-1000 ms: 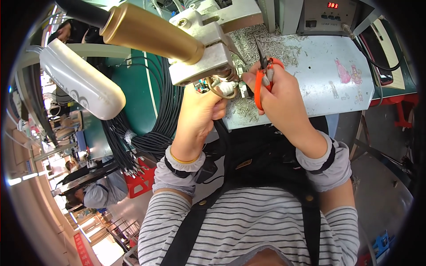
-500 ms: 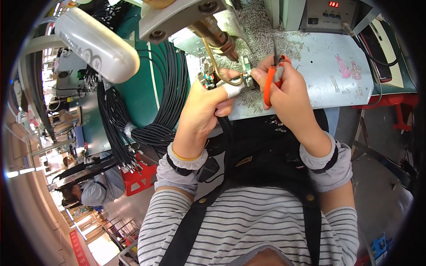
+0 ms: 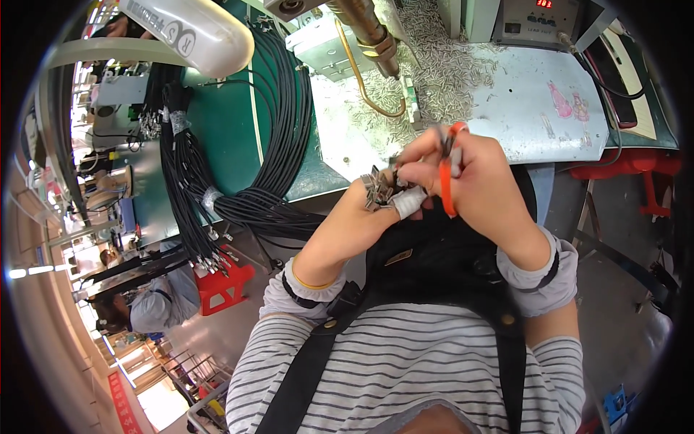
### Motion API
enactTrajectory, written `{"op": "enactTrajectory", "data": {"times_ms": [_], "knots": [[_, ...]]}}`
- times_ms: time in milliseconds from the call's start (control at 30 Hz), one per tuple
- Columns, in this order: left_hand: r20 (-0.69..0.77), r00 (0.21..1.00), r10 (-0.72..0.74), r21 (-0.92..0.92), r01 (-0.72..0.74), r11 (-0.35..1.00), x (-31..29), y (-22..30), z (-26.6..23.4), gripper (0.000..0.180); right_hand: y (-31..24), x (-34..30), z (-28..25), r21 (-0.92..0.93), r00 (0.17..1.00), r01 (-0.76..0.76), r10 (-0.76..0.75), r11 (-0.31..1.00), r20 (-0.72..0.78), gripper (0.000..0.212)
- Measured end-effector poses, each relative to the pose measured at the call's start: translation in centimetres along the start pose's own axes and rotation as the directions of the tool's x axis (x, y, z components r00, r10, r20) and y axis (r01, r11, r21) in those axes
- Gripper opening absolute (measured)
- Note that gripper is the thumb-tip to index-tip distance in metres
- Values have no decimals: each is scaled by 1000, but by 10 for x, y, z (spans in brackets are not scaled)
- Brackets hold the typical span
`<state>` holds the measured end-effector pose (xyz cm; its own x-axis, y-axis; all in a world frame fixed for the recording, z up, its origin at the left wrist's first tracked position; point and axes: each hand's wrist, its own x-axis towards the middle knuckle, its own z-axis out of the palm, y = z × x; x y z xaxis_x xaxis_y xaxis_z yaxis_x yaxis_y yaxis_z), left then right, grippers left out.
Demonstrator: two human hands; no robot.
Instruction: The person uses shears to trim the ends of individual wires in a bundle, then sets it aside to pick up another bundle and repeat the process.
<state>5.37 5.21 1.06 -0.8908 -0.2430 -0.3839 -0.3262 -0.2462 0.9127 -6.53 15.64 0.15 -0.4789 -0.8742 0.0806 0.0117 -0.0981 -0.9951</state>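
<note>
Pretty busy workstation here. A cluster of small metal pins (image 3: 376,189), shiny and grey and bunched like a tiny brush, is pinched in the left hand (image 3: 376,210), whose thumb tip is wrapped in white tape. The right hand (image 3: 477,184) is closed round a pair of orange-handled snips (image 3: 448,170), with the slim plastic handles curving down across the palm and the fingertips pressed onto the pin cluster. So the pins are found right between the two hands, at about 9 o'clock from the right hand, with both hands touching there, held up in front of the chest over the near edge of the table (image 3: 520,123).

The table top is pale, scuffed, and littered with loads of short silvery metal offcuts (image 3: 441,72), thickest at 12 o'clock from the hands. A brass-coloured cylindrical nozzle (image 3: 365,29) on a machine is seen at about 11 o'clock, with a thin copper-toned tube looping below it. A thick bundle of black cables (image 3: 217,181), smooth and rubbery, taped in places, is draped over a green mat at 9 o'clock. A white curved tube (image 3: 188,36) hangs at upper left. A grey control box (image 3: 538,22) with a red display sits at 1 o'clock. A striped long-sleeve shirt and dark apron straps are worn.
</note>
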Motion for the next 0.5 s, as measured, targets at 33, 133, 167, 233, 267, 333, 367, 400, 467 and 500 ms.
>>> {"op": "enactTrajectory", "data": {"times_ms": [33,133,167,233,267,333,367,400,467,500], "knots": [[-1,1000,1,0,-1,1000,-1,-1,1,15,-5,-1,-1,34,994,-89,91,995,-59,11],[-221,971,96,-131,-127,983,-3,-4,3,16,-11,-3,0,116,947,-257,274,960,-169,11],[-219,971,96,-130,-127,983,-3,-3,4,16,0,-5,0,-14,963,-136,129,991,-237,12],[-243,954,174,0,-179,984,-3,1,6,19,15,-7,1,-291,934,88,-180,953,-308,12],[-255,943,213,65,-203,977,-4,1,6,20,13,-7,3,-290,935,89,-180,953,-306,12],[-253,910,328,190,-286,939,-3,-3,4,19,4,-9,8,29,949,-122,126,992,-288,14],[-234,868,439,312,-360,879,-2,-6,3,18,1,-10,8,185,931,-231,272,955,-243,15],[-200,816,542,427,-425,798,0,-9,2,17,0,-10,7,185,931,-231,272,955,-244,15],[-178,769,614,513,-460,725,4,-12,2,16,0,-11,4,311,933,-303,347,901,-96,17],[-150,718,680,593,-485,643,7,-13,2,16,-1,-10,2,367,927,-343,375,865,-19,19]]}}
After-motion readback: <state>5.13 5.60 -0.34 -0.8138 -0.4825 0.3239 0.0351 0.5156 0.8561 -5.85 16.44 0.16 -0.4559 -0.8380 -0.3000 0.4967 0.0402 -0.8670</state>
